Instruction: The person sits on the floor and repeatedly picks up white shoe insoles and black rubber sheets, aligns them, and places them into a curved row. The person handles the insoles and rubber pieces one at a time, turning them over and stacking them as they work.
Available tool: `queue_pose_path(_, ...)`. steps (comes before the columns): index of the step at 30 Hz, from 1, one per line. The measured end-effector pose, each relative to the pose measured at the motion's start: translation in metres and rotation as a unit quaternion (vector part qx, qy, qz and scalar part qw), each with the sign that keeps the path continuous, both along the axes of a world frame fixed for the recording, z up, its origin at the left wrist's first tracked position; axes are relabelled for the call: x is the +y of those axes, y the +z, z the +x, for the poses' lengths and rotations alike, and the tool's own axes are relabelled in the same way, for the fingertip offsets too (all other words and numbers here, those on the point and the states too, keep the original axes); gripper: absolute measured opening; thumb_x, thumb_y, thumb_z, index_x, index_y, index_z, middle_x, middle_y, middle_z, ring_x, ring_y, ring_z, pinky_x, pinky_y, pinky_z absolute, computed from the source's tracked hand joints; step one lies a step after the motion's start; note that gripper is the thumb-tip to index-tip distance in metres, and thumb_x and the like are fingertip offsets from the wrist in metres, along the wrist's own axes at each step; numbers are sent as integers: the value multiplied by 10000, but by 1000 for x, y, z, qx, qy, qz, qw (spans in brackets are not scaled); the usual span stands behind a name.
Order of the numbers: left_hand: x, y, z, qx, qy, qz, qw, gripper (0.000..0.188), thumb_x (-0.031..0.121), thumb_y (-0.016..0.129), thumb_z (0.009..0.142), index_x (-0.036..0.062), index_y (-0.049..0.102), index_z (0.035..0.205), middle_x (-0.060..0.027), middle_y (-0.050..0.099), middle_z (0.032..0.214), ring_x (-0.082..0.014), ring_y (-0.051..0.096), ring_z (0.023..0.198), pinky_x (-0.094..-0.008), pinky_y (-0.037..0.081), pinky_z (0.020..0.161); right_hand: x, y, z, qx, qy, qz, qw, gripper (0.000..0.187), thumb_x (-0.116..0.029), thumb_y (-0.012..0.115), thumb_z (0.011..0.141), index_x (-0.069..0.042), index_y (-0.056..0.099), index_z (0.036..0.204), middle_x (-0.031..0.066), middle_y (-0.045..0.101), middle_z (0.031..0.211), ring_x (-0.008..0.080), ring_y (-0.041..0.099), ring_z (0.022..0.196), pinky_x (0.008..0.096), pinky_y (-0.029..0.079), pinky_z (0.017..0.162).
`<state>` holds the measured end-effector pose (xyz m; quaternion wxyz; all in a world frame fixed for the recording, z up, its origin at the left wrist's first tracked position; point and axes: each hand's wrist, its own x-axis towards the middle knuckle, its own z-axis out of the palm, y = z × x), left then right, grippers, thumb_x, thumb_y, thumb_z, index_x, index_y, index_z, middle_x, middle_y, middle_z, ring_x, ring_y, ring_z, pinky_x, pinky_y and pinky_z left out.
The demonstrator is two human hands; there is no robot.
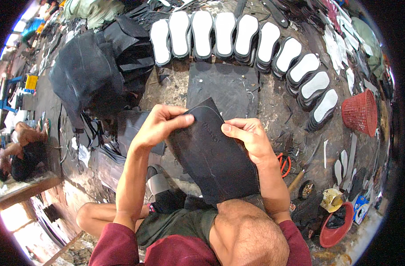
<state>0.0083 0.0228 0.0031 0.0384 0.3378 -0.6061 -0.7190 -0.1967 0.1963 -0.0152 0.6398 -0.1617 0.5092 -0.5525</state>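
Note:
Between my hands is a black sheet of sole material (216, 155), tilted, its lower end by my raised knee. A thin curved line is drawn near its top corner, with faint lines further down. My left hand (165, 126) pinches the upper left edge, thumb on top. At the right edge, my right hand (247, 135) grips with thumb on the face; the fingers behind the sheet are hidden. Beyond it, a dark flat board (222, 88) lies on the floor. Stacks of insole shapes with white tops (223, 33) curve around the far side and right.
Large black sheets (94, 73) are heaped at the left. Red-handled scissors (284, 165) lie right of my forearm. A red basket (360, 113) and a red basin (336, 230) stand further right, with scraps around. Another person's legs (23, 146) show at far left.

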Motion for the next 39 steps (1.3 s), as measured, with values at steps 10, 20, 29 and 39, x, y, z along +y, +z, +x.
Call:
queue_pose_path(10,-31,-10,16,-18,146,-26,989,295,294,693,948,9,769,961,7,725,891,-79,622,822,-261,487,793,-23,-22,-37,203,-128,-28,970,442,-309,577,1012,-34,583,1357,131,697,1213,214,701,986,306,563,764)
queue_pose_path(20,-106,-13,211,138,631,-92,758,366,418,554,1006,80,664,1095,-60,691,993,-163,641,938,-338,471,858,25,-94,-37,235,-284,79,926,403,-281,596,1004,-47,598,1332,132,705,1161,196,695,962,313,540,789)
queue_pose_path(29,-39,-267,279,-339,418,-184,822,840,226,828,715,2,472,1442,-214,621,1315,-286,608,1213,-370,470,1011,-9,-112,76,306,-39,-10,951,315,-145,638,977,-18,642,1265,117,727,1100,158,700,940,275,545,778)
queue_pose_path(39,33,-130,132,-124,425,-385,810,641,-50,702,714,74,586,1332,-85,676,1048,-197,621,824,-334,515,804,-52,-114,115,194,29,-46,979,379,-223,718,934,-18,656,1246,103,739,1075,162,700,955,294,543,787)
